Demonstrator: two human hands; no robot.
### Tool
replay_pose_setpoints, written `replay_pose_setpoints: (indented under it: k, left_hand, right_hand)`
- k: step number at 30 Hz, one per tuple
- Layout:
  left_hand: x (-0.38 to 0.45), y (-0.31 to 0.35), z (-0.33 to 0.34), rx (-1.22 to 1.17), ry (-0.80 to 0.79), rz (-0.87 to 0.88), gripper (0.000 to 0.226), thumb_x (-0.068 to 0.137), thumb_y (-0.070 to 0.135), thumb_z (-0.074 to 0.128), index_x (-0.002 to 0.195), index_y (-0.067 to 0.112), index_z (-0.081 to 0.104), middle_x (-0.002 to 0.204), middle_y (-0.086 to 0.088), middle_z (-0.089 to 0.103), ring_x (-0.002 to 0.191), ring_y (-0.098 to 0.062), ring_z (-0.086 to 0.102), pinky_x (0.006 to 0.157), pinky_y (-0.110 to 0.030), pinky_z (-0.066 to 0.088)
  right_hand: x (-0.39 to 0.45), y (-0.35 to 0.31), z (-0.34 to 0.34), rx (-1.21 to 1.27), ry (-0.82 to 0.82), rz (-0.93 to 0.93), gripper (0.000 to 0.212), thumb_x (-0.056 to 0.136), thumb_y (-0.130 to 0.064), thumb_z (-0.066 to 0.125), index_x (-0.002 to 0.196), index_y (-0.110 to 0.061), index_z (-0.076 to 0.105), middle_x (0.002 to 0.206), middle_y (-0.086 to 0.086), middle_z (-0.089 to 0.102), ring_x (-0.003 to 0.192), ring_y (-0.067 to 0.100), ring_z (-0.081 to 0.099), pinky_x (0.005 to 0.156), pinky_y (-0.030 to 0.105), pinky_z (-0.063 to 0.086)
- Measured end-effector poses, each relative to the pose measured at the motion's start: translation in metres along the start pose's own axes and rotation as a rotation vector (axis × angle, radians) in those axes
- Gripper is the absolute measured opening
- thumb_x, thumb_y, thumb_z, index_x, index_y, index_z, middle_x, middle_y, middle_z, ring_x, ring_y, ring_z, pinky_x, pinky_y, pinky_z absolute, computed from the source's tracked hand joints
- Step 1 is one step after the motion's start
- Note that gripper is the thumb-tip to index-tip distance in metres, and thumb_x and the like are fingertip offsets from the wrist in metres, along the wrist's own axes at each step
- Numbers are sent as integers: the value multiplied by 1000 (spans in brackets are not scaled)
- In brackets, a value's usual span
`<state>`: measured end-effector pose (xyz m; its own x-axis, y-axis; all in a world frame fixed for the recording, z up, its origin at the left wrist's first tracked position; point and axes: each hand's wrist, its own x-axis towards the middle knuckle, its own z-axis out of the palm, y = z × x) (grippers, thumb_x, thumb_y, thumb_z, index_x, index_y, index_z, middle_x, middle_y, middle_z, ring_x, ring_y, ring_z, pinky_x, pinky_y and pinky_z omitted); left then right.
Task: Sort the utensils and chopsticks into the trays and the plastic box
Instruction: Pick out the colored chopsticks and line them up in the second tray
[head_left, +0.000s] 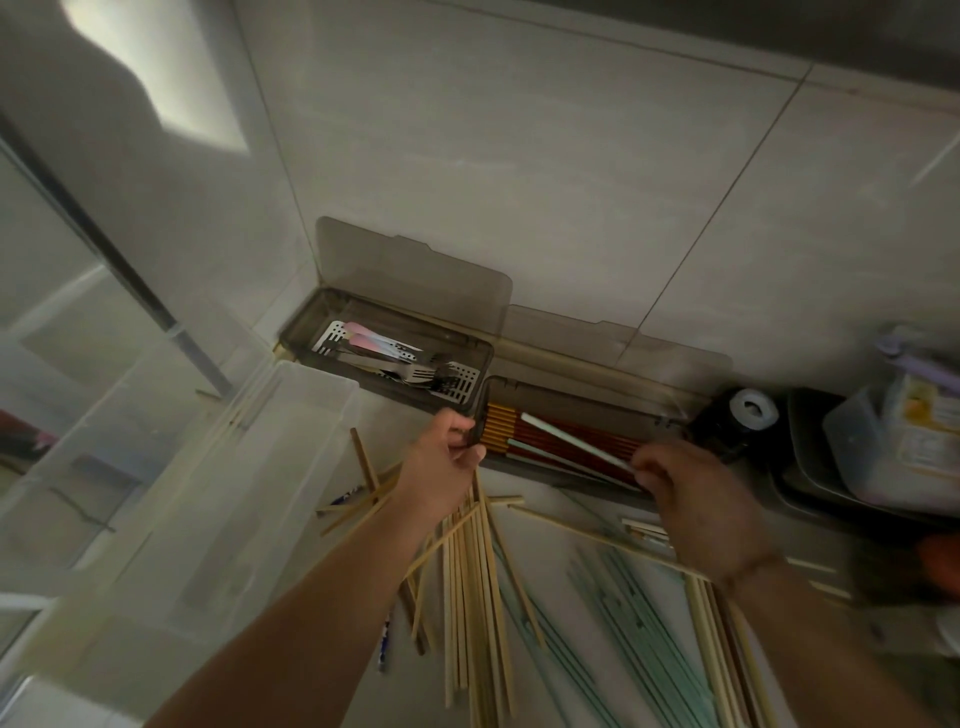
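Two smoky trays with raised lids stand against the tiled wall. The left tray (470, 387) holds metal forks and pastel spoons (374, 340). The right tray (592, 402) holds red and gold chopsticks (545, 434). My left hand (447, 467) grips the right tray's left end. My right hand (696, 493) pinches a pale green chopstick (571, 439) that lies slanted across the red ones. Loose wooden chopsticks (467, 582) and pale green chopsticks (623, 613) are scattered on the counter below my hands. A clear plastic box (291, 410) stands at the left, with a few wooden chopsticks along its rim.
A roll of tape (753, 410) sits on a black object right of the trays. Grey trays with plastic packets (904, 441) crowd the right edge. The counter (566, 551) carries all of this. A glass panel (78, 312) runs along the left.
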<state>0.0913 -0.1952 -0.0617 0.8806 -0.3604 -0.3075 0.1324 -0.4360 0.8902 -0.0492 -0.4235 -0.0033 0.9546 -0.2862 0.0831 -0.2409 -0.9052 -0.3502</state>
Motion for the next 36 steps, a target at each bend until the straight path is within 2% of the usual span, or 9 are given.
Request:
replay_pose_setpoints:
  k: [7,13,17,20,22,26,30,32,36]
  left_hand:
    - [-2,0,0,10,6,3,26,91,16,62,105,35,50,103,12,62,102,-5,60,88,-30,51]
    - [0,-1,-1,22,-2,-8,27,91,17,62,110,33,51,105,13,63,101,-2,59,86,-28,50]
    - [0,-2,0,12,-2,-23,26,91,19,63,104,38,50,96,19,60,96,4,56,75,-21,45]
    - [0,-1,0,7,2,-29,29,90,20,63,96,44,49,93,22,59,94,4,55,72,-19,43]
    - [0,0,0,9,3,-29,30,90,20,63,95,46,48,92,22,59,95,3,55,73,-20,43]
    - [1,-2,1,11,13,-20,28,90,18,64,97,41,49,91,23,59,93,4,56,71,-17,41]
    - [0,-2,2,16,23,-4,25,90,19,64,101,37,51,96,20,60,88,9,54,64,-14,38]
    - [-1,-2,3,21,31,0,23,91,20,64,105,34,52,99,17,62,89,7,56,64,-15,38]
    - [-2,-1,2,52,41,18,23,91,21,64,107,32,52,97,17,59,86,5,55,65,-17,39]
  right_hand:
    - [73,8,40,-201,-320,98,11,93,-23,56,96,-25,67,104,3,67,90,20,61,76,29,51]
    - [81,17,50,-205,-447,142,18,90,-19,59,103,-23,71,116,4,66,103,22,61,89,29,50]
    - [68,13,42,-118,-363,127,20,92,-25,59,109,-20,69,112,4,68,100,21,62,87,31,51]
    - [36,-2,31,53,-50,24,8,88,-23,64,95,-22,69,91,-1,66,79,14,61,70,29,53]
    - [4,-12,27,84,64,-66,8,82,-18,70,84,-24,65,81,-9,61,69,8,56,62,24,48]
    - [-65,-16,36,-19,-69,21,23,71,-20,79,69,-29,58,67,-10,58,61,14,60,50,24,43]
    - [-118,-6,53,-46,-342,219,26,77,-56,62,79,-31,54,83,-16,52,84,3,60,64,19,45]
    - [-135,-5,57,-89,-370,272,32,78,-64,56,86,-33,55,93,-18,54,90,0,58,68,16,44]
    - [-144,-12,60,-138,-334,274,27,83,-59,57,93,-34,62,104,-17,60,98,4,59,73,16,46]
